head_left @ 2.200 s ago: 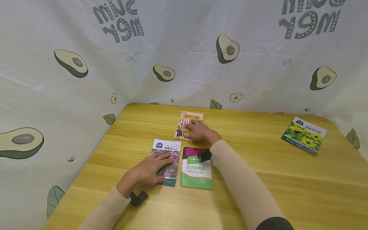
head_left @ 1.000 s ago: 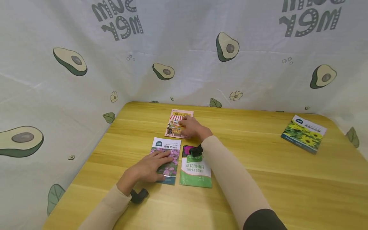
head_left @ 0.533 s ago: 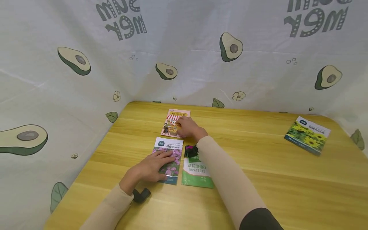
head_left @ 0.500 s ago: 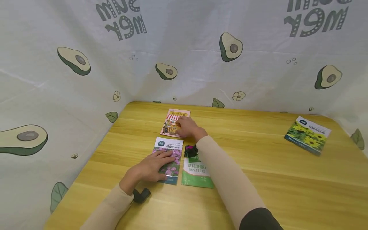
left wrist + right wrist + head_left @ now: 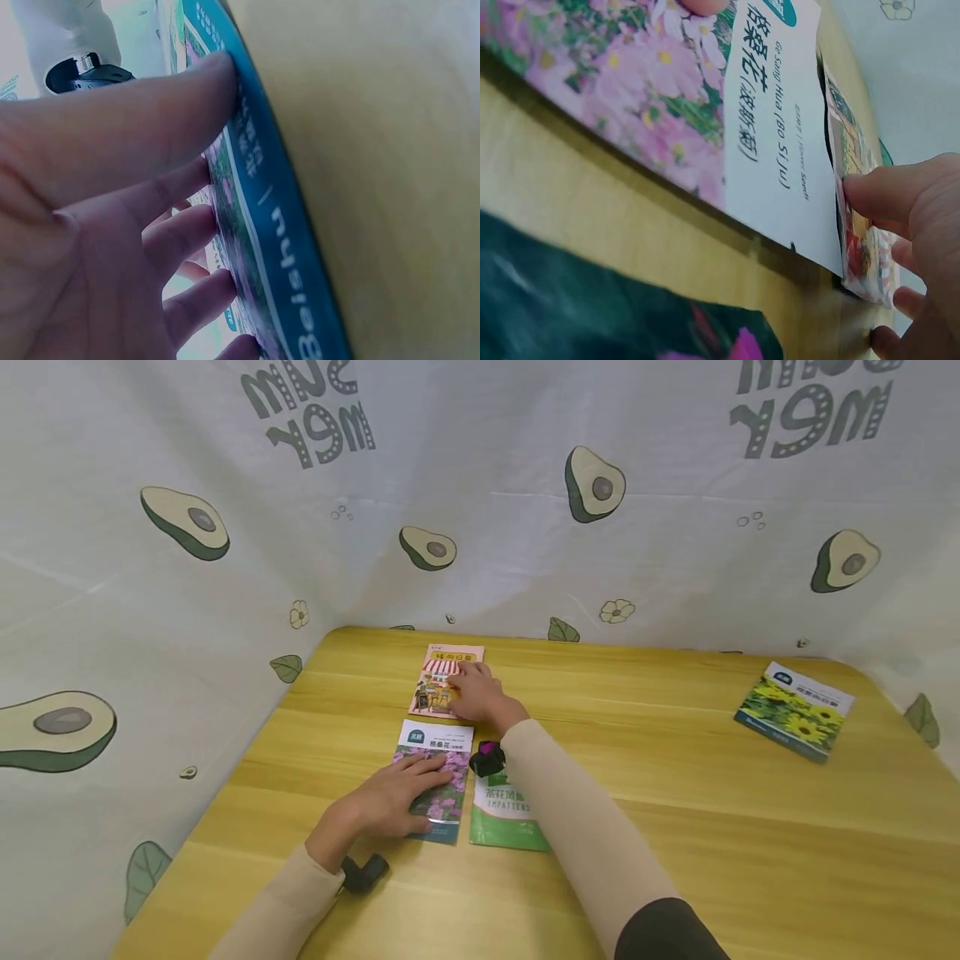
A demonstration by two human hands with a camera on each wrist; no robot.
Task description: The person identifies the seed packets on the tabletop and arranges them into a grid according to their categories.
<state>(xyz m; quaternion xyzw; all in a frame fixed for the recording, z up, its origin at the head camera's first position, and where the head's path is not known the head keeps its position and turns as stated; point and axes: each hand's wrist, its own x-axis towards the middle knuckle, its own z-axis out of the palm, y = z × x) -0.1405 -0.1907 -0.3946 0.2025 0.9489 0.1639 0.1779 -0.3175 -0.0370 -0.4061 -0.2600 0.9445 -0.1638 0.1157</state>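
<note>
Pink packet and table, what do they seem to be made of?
Pink packet: thin, probably plastic film or coated paper, glossy; its edge looks crinkled and shiny. Table: wood or wood-look laminate, satin; yellow grain streaks and a soft sheen show.

The left hand (image 5: 105, 232) lies against a flowered packet (image 5: 266, 202), thumb on its teal border with the white lettering, fingers (image 5: 180, 236) on the picture. I see worktop (image 5: 397, 180) beside it and, beyond the thumb, a black device (image 5: 94, 77) on a pale sleeve (image 5: 67, 26).
</note>
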